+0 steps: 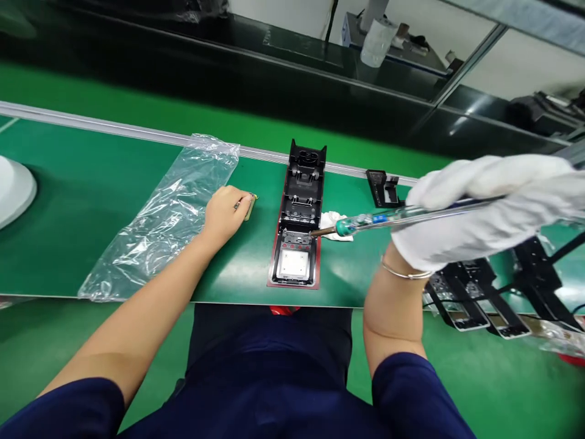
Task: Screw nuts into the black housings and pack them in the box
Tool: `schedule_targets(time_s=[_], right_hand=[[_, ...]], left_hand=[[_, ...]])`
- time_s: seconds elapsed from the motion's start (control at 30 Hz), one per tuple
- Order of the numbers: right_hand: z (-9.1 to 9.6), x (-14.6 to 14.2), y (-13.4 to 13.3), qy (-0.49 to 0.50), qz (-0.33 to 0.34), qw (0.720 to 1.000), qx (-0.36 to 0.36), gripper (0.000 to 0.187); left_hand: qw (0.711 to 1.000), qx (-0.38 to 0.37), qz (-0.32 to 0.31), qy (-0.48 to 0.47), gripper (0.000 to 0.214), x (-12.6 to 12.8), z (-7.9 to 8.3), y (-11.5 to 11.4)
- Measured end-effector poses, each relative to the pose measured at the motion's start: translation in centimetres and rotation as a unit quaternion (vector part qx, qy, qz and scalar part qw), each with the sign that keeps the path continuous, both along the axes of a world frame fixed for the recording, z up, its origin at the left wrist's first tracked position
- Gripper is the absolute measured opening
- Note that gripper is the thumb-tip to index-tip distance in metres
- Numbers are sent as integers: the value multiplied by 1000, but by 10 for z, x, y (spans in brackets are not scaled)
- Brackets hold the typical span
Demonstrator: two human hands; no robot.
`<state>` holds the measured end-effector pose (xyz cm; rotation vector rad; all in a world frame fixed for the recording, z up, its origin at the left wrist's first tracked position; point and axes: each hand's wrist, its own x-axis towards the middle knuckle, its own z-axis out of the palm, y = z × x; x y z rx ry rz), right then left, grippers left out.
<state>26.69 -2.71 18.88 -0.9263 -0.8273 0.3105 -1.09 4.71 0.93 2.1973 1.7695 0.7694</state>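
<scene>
My right hand (pixel 461 204), in a white glove, is closed around a screwdriver (pixel 365 222) with a clear handle and a teal collar. Its tip meets a long black plastic housing (pixel 304 189) lying lengthwise on the green bench, just above a white square panel (pixel 294 263) in the housing's near end. To the left of the housing, my bare left hand (pixel 227 213) rests with curled fingers on a small flat yellowish piece (pixel 250 207). Something small and dark shows by those fingers; it is too small to name. A white cloth item (pixel 336 225) lies partly behind the screwdriver.
A crumpled clear plastic bag (pixel 159 225) lies beneath and left of my left forearm. One black bracket (pixel 384 188) stands near the metal rail. More black housings (pixel 461 299) with cables crowd the right side. A white rounded object (pixel 13 190) sits at far left.
</scene>
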Motion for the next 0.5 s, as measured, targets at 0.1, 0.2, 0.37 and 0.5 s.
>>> schedule_targets(time_s=[0.1,0.2,0.37,0.5], right_hand=[[-8,-41,15,-123,25,989,75,46],[-17,-60,33,-172,74,975,122,51],[-26,-72,53,-164,149,971,85,63],[-33,-75,58,-198,77,976,45,61]], left_hand=[[1000,-4,1,-26,43,1,-10,3],[999,-3,-6,-43,41,-1,-18,1],[998,27,-37,-38,44,-2,-21,2],[998,38,-45,-25,49,0,-19,3]])
